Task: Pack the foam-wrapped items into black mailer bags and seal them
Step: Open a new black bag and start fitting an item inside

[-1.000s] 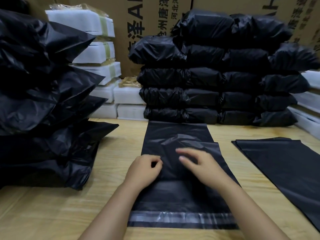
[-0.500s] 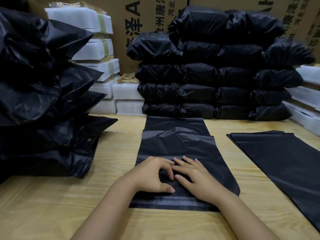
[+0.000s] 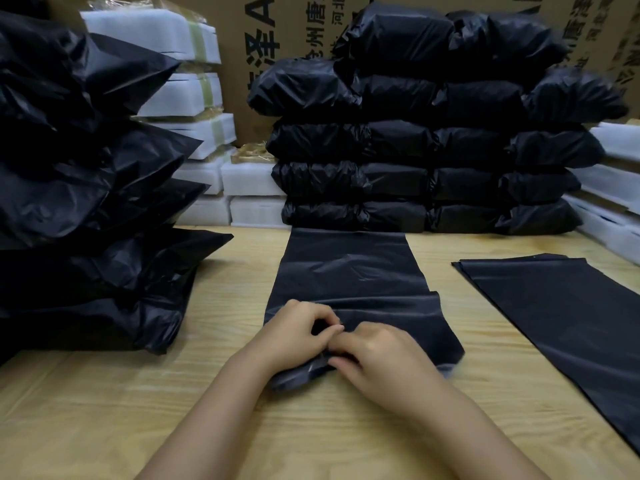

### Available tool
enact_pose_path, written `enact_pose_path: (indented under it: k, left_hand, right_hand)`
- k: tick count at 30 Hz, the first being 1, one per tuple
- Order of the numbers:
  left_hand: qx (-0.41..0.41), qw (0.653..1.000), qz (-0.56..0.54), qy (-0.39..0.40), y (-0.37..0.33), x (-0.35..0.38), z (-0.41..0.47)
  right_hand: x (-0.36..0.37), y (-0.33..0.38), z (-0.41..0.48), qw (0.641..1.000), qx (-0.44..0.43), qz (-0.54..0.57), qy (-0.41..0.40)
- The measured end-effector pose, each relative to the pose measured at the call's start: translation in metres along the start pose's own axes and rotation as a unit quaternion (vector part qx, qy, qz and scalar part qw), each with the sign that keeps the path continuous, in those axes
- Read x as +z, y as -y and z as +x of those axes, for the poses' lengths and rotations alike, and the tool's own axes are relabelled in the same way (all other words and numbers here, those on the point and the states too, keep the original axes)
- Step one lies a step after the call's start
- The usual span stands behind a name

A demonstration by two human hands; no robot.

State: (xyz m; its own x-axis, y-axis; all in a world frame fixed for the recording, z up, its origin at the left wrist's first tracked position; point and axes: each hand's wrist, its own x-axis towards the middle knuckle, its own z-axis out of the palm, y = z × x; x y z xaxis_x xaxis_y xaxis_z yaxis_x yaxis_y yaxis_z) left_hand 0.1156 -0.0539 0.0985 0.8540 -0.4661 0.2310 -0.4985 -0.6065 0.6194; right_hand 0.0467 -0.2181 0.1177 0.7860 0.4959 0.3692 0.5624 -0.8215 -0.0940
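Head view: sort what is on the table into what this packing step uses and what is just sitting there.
In use:
- flat mailer bag, near end pinched by left hand and right hand
- foam-wrapped items, waiting at the back
- spare flat bags

Sitting by:
- packed black bags, centre stack
- left pile
- cardboard boxes

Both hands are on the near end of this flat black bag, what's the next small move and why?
Probably pull the two layers apart to open the mouth: both the left hand and right hand pinch the near edge of the flat mailer bag, which looks empty.
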Motion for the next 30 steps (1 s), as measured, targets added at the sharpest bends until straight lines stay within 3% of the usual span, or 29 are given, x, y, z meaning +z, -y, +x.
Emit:
enact_pose_path:
  k: [3,7,12,24,30]
  left_hand:
    - [0.002,0.999,0.019,-0.041,0.003,0.001,-0.001]
    - [0.033,0.994,0.016,-0.102,-0.002,0.000,0.001]
    - [-0.036,0.987,-0.088,-0.126,-0.005,-0.001,0.002]
    - [-0.143,0.949,-0.262,-0.098,-0.002,-0.012,0.004]
    - [-0.137,0.948,-0.241,-0.156,-0.001,-0.009,0.005]
  right_hand:
    - [0.001,0.010,0.001,0.994,0.007,-0.105,0.014]
    - [0.006,0.013,0.000,0.982,0.040,-0.156,-0.094]
    - [0.010,0.009,0.002,0.961,0.022,-0.225,-0.158]
    - [0.011,-0.010,0.004,0.940,-0.055,-0.218,-0.255]
    - [0.007,-0.001,0.005,0.952,-0.089,-0.212,-0.201]
